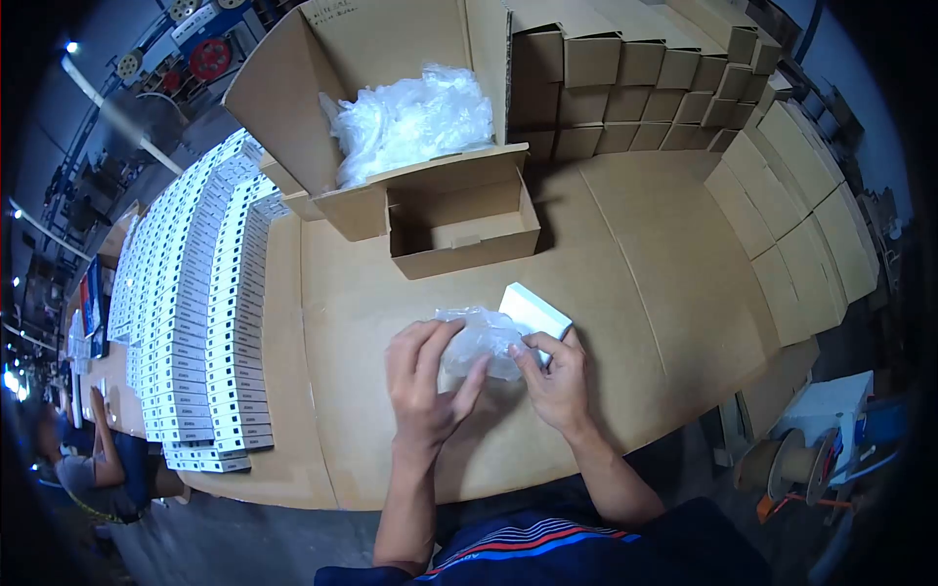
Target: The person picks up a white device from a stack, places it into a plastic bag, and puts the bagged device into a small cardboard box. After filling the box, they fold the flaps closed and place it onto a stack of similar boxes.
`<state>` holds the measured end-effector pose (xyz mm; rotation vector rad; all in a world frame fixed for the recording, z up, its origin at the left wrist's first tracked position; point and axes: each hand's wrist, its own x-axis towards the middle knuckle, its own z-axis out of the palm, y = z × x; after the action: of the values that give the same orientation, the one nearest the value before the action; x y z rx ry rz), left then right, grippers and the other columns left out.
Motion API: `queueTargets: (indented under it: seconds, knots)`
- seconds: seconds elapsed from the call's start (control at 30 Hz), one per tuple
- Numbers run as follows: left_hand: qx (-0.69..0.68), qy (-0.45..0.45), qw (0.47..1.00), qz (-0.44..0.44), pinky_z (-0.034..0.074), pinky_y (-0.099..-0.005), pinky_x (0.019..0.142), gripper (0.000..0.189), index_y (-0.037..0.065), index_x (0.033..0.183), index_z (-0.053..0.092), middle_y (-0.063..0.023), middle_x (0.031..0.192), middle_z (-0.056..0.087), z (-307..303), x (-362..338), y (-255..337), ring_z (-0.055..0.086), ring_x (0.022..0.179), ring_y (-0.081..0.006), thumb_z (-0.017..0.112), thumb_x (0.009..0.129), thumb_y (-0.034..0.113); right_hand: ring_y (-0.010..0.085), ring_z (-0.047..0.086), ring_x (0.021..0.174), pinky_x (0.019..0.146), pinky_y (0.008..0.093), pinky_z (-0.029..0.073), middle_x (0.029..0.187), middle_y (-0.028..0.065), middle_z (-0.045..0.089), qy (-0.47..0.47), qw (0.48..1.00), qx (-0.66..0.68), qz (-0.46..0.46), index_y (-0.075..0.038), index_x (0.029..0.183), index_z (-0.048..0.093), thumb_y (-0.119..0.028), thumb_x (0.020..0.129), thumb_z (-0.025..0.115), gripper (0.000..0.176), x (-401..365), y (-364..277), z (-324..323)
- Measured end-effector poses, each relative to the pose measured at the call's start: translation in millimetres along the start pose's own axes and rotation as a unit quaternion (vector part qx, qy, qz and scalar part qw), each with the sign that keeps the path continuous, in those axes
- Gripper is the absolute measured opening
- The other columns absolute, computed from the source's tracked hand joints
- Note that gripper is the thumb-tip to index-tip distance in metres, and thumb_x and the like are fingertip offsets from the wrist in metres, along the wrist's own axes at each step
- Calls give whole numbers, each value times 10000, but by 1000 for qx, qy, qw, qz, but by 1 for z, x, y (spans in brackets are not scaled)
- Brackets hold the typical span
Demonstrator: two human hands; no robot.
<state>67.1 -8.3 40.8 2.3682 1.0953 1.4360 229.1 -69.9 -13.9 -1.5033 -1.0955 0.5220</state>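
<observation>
A crumpled clear plastic bag is between my two hands, above the cardboard-covered table. My left hand curls around the bag's left side, fingers on top and thumb below. At the bag's right edge, my right hand pinches with thumb and index finger. The same hand also grips a small white box, which juts out tilted beyond its fingers. Whether anything lies inside the bag cannot be made out.
An open small carton stands ahead, before a large carton holding plastic bags. Stacked white boxes line the left; brown cartons fill the back and more the right. Another person is at far left.
</observation>
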Motion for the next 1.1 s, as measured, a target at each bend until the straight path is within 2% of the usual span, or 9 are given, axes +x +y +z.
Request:
queueTargets:
  seconds: [0.13, 0.2, 0.33, 0.47, 0.6, 0.63, 0.83, 0.97, 1.1]
  knots:
    - [-14, -105, 994, 5, 517, -416, 806, 202, 22, 991, 653, -128, 994, 665, 10, 8, 0, 646, 949, -322, 779, 834, 29, 242, 632, 993, 830, 331, 504, 1033, 145, 631, -50, 998, -38, 3, 33, 955, 733, -101, 897, 791, 157, 3, -13, -4]
    - [-34, -136, 990, -30, 517, -411, 801, 151, 15, 954, 639, -132, 949, 665, 14, 3, -4, 648, 919, -313, 753, 855, 15, 350, 646, 961, 850, 415, 510, 1041, 207, 653, -81, 995, -31, 37, -2, 954, 755, -147, 885, 787, 164, 3, -21, -11]
    - [-84, -160, 971, -153, 507, -393, 536, 85, 32, 946, 611, -149, 664, 652, 14, 8, -19, 678, 593, -318, 666, 985, 84, 375, 650, 1000, 892, 432, 510, 1053, 215, 643, -170, 982, -77, 1, 0, 954, 760, -142, 886, 781, 159, 9, -25, -32]
    - [-155, -145, 951, -225, 433, -327, 410, 93, 54, 1037, 636, -75, 468, 559, 2, 20, -33, 615, 415, -161, 654, 1022, 144, 385, 650, 1016, 914, 441, 509, 1074, 221, 636, -188, 978, -88, 12, -6, 968, 766, -134, 873, 789, 161, 8, -21, -42]
    - [-311, 114, 898, -289, 519, -285, 667, 153, 22, 1162, 568, -80, 845, 688, 13, 2, -62, 686, 825, -121, 598, 1055, 126, 358, 654, 1002, 887, 427, 516, 1080, 214, 636, -142, 986, -70, 46, -16, 978, 768, -126, 875, 795, 153, 4, -13, -35]
    - [-369, 129, 868, -307, 533, -312, 846, 293, 5, 1272, 501, -92, 1094, 658, 17, -6, -64, 653, 1007, -163, 609, 1053, 166, 350, 656, 995, 878, 421, 518, 1078, 212, 638, -120, 989, -66, 46, -16, 976, 767, -124, 875, 797, 151, 3, -12, -30]
    - [-472, -73, 761, -439, 543, -331, 947, 601, -15, 1367, 466, -107, 1199, 663, 21, -37, -34, 663, 1059, -186, 808, 894, 126, 317, 660, 970, 836, 379, 531, 1087, 197, 642, -92, 994, 5, 52, -5, 970, 748, -93, 879, 796, 136, -1, -7, -23]
    - [-522, -147, 685, -486, 549, -319, 916, 534, -21, 1278, 574, -98, 1125, 710, 15, -29, -39, 680, 1023, -164, 858, 839, 86, 304, 660, 1019, 855, 371, 538, 1161, 197, 650, -96, 995, 35, -5, -3, 962, 735, -61, 866, 793, 126, -8, 16, -23]
    - [-489, -170, 745, -421, 560, -297, 858, 417, -11, 1199, 607, -91, 1048, 734, 15, -32, -38, 690, 946, -142, 833, 851, 35, 250, 623, 1112, 938, 354, 511, 1297, 183, 575, -142, 983, 27, -112, 60, 968, 693, 38, 901, 725, 77, 0, 14, -30]
